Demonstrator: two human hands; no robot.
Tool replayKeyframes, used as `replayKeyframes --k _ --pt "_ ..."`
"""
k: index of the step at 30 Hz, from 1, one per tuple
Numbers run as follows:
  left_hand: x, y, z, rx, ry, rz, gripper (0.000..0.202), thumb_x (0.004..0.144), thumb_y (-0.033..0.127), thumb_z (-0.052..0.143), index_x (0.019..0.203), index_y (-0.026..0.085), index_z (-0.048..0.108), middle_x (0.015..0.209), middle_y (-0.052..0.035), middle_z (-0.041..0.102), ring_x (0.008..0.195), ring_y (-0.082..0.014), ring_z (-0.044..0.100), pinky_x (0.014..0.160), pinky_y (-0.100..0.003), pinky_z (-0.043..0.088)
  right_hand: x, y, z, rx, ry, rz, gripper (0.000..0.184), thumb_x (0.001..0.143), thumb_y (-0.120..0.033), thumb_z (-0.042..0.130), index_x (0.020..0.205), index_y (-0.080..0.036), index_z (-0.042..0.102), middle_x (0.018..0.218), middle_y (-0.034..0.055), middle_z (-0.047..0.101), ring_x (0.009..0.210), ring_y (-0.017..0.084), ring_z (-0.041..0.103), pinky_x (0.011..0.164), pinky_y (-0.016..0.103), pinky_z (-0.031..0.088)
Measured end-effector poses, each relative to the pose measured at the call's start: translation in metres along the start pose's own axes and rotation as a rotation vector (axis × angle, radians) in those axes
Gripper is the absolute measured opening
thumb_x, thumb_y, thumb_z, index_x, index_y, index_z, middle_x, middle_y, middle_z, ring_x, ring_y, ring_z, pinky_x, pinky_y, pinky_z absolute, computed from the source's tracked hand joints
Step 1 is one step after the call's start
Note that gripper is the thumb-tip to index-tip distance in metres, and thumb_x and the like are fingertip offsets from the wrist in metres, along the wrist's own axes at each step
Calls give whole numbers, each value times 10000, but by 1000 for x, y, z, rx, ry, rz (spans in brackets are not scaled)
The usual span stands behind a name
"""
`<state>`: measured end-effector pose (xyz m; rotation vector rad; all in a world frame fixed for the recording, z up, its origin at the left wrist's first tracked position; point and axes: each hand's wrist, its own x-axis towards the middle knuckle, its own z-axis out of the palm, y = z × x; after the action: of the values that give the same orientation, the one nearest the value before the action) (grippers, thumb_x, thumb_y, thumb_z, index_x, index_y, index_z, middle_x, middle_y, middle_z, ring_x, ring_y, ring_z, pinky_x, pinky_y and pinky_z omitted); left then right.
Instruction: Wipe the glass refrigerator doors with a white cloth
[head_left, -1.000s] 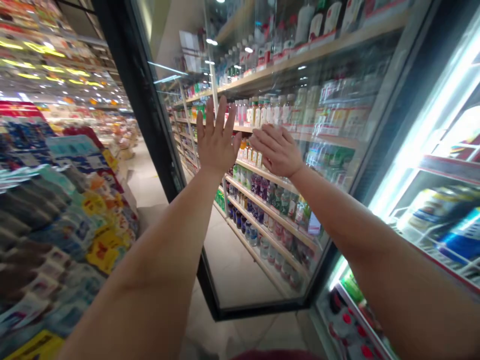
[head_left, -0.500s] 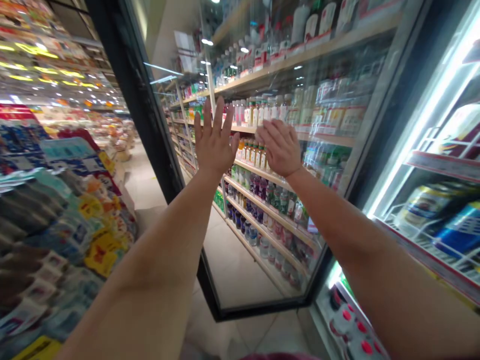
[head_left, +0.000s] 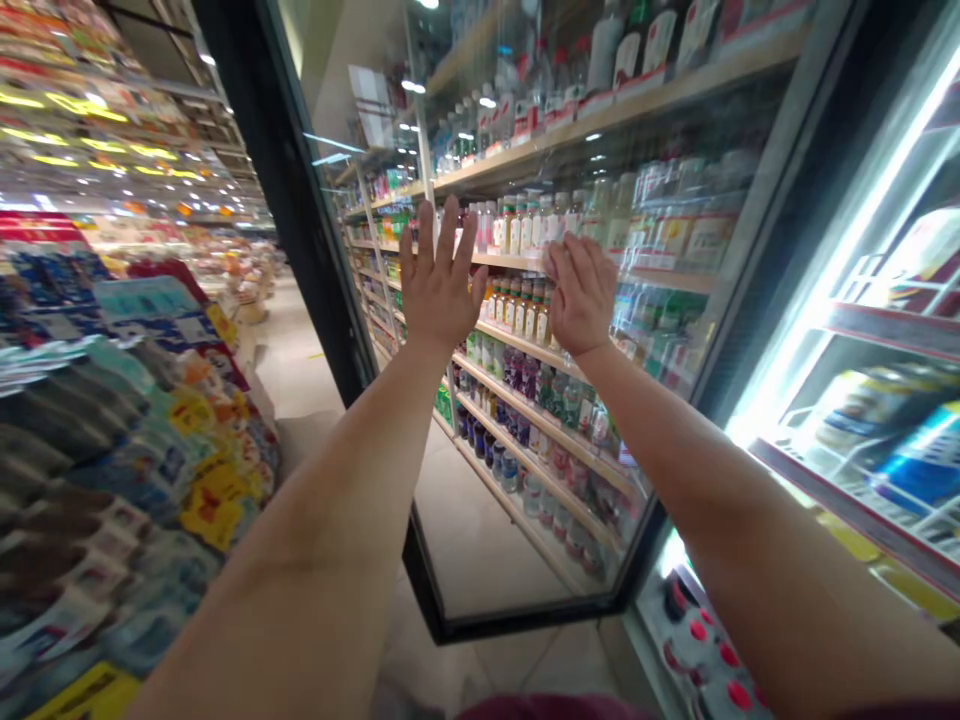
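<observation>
Head view: I've got both hands up at the glass door (head_left: 517,345), which stands open ahead of me, black frame (head_left: 274,200) tilted in the picture; left hand (head_left: 441,290) has fingers spread wide, thumb out, palm to the pane, looks flat on it, nothing seen in it; right hand (head_left: 581,298) is just beside it, back toward me, fingers close together and bent, small pale patch at the fingertips, can't tell what that is or if I'm pinching anything; both forearms reach in from the bottom corners; rows of bottles (head_left: 525,312) on wooden shelves (head_left: 540,408) show in the pane behind my hands, can't tell if seen through or mirrored; on the right, lit cooler with bright light strip (head_left: 844,270), blue pack (head_left: 926,460) on a rack, red-capped bottles (head_left: 724,660) lower down; on the left, stacked packaged goods (head_left: 120,480), blurry, yellow signs (head_left: 214,500) among them, pale floor (head_left: 296,345) beyond
</observation>
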<state>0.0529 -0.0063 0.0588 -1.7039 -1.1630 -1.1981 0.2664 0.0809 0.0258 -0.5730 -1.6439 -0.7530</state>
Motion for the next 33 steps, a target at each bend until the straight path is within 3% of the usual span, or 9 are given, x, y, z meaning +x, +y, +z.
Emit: replayKeyframes --k 6,8,10,14,16,19,22,27,33 --pt "2 3 -3 -18 -13 -14 642 1034 537 424 1610 263 352 1689 -3 216 1580 -265 8 1303 -523 -56 -14 5 -6 72 -293 -523 552 990 -248 444 1537 -320 459 1558 12 510 1504 233 388 1254 492 292" --pt "2 3 -3 -17 -16 -16 643 1027 524 442 1612 278 342 1690 3 210 1581 -266 10 1302 -527 -54 -11 12 -10 94 -347 -609 545 993 -255 460 1529 -351 460 1550 -10 520 1498 208 398 1257 472 298" --pt "2 2 -3 -5 -6 -6 642 1029 516 443 1614 274 338 1689 -3 215 1581 -265 11 1300 -532 -53 -1 19 -11 84 -297 -545 530 1000 -245 439 1517 -355 476 1549 -13 521 1495 202 402 1262 477 288" --pt "2 1 -1 6 -2 -10 639 1039 525 421 1612 251 345 1686 -26 230 1579 -269 2 1296 -527 -61 25 18 -2 23 36 21 546 997 -225 316 1514 -238 491 1570 59 482 1532 252 322 1263 550 256" --pt "2 1 0 -4 -16 -19 645 1037 532 422 1613 253 345 1689 -25 223 1577 -271 -7 1296 -519 -72 33 6 3 15 110 179 564 997 -226 272 1523 -193 472 1582 85 454 1549 263 276 1266 569 238" --pt "2 1 0 -4 -22 -20 642 1034 524 429 1611 254 349 1691 -17 212 1578 -264 -2 1299 -508 -73 41 -16 6 51 -87 -43 548 1016 -239 275 1535 -240 452 1596 46 444 1545 228 286 1282 533 226" --pt "2 0 0 -13 -7 -16 634 1033 515 434 1608 261 357 1689 -11 211 1578 -255 4 1303 -500 -62 56 -17 3 68 -277 -281 531 1027 -238 294 1528 -299 459 1593 -4 454 1530 199 325 1288 497 240" --pt "1 -1 0 -29 -5 -13 626 1037 529 422 1608 281 359 1687 -3 205 1577 -255 2 1301 -522 -58 82 9 2 27 -69 -14 569 1030 -242 264 1586 -265 383 1632 34 386 1571 266 226 1280 592 207" --pt "1 -2 -1 -7 -7 -17 633 1038 554 419 1608 286 352 1688 4 206 1579 -238 6 1304 -501 -55 74 12 -5 10 -238 -305 531 1010 -235 330 1515 -279 491 1602 -8 441 1537 233 317 1271 533 253"
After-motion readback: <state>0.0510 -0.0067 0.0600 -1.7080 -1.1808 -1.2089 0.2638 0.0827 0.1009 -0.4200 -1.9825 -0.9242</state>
